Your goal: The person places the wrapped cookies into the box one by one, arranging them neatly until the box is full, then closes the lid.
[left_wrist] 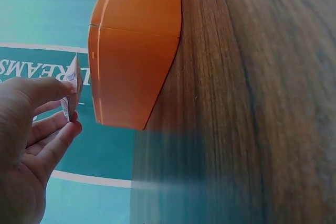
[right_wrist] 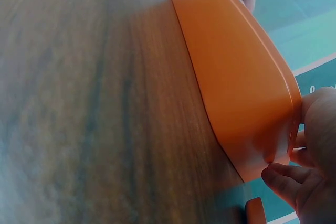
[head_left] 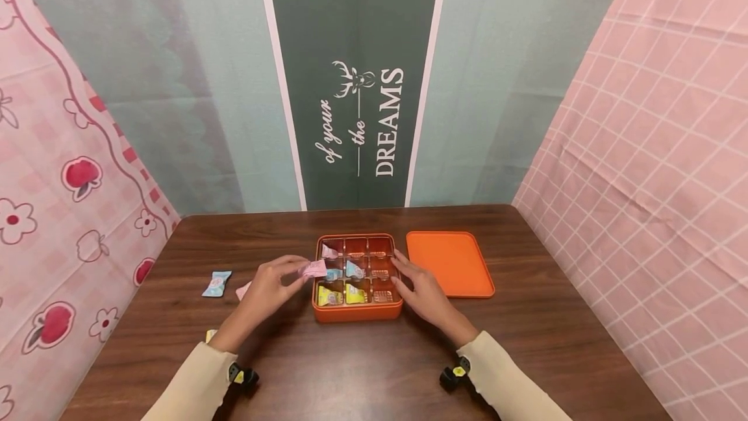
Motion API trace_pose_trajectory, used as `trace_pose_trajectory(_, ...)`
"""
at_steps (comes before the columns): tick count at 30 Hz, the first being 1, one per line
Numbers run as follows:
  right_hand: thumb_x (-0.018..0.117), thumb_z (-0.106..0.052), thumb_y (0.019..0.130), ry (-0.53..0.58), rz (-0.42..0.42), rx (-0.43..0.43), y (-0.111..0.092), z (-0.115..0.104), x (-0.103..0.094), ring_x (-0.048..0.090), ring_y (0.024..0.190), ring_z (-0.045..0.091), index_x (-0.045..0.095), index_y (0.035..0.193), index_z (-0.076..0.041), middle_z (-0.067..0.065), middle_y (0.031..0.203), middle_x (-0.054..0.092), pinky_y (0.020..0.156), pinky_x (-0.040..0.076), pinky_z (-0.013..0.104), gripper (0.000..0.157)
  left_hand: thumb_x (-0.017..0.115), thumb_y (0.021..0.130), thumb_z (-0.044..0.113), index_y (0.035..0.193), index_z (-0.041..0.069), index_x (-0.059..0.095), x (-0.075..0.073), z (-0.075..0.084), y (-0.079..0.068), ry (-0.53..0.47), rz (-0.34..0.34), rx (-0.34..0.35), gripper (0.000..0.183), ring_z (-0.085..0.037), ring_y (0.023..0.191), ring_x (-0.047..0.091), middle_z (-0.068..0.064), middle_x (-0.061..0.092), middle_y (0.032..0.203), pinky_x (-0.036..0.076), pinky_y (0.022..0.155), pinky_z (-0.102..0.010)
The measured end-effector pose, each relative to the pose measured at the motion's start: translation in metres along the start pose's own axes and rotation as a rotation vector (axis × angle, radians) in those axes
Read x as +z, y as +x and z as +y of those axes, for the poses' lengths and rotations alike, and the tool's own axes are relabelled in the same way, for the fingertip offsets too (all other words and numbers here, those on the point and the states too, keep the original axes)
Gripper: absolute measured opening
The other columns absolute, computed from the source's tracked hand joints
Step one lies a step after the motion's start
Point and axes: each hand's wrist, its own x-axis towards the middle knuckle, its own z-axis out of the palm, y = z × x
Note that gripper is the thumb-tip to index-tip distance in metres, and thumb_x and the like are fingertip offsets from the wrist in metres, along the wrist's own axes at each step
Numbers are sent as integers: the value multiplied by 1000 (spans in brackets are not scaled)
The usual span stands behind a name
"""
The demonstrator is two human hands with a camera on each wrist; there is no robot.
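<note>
A small pink packet [head_left: 313,268] sits near the middle of the head view, at the left edge of the orange box [head_left: 358,314], pinched between the thumb and fingertips of the left hand [head_left: 265,294]; the left wrist view shows the same pinch at left of frame. The box holds a clear divider of nine compartments: another pink packet lies in its upper left one, a blue packet in the middle left, a second blue one in the centre, and yellow packets [head_left: 355,293] in the lower left and lower middle. The right hand [head_left: 425,291] rests against the right side of the box, fingers extended and a little apart, touching it near a corner in the right wrist view. Just right of the box lies a flat orange lid [head_left: 450,264]. At left of frame a loose blue packet [head_left: 217,284] lies on the brown wooden table [head_left: 362,369], with a pink and a yellow one partly hidden by the left hand and wrist. Both sleeves are cream. Behind hangs a green backdrop [head_left: 356,5] lettered "DREAMS", between apple-and-flower fabric [head_left: 47,174] at left and pink grid fabric [head_left: 660,148] at right.
</note>
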Motion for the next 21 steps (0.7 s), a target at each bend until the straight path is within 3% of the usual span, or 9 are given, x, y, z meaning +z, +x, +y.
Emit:
trace_pose_trajectory(9,65,-24,100,-2,3,1,0,0,0,53,133,31,57,143,-3,7,155,46,105,45,51,48,84,83,8,112,4,78,7,-6,14,-5,3,28,30,-25,103,70,-7,72,113,58,88,-44)
trace_pose_trajectory(17,66,-23,100,12,-8,1,1,-2,1,52,134,33,56,143,-2,11,154,46,106,44,52,49,85,82,4,110,2,78,9,-13,22,-5,36,69,29,-27,98,71,-10,73,110,59,83,-45)
trace_pose_trajectory(21,66,-22,100,8,-2,1,0,-1,0,53,133,33,57,143,-2,11,154,46,106,44,52,48,83,84,6,111,1,78,11,-13,26,-26,21,53,28,-28,100,71,-10,73,110,58,84,-45)
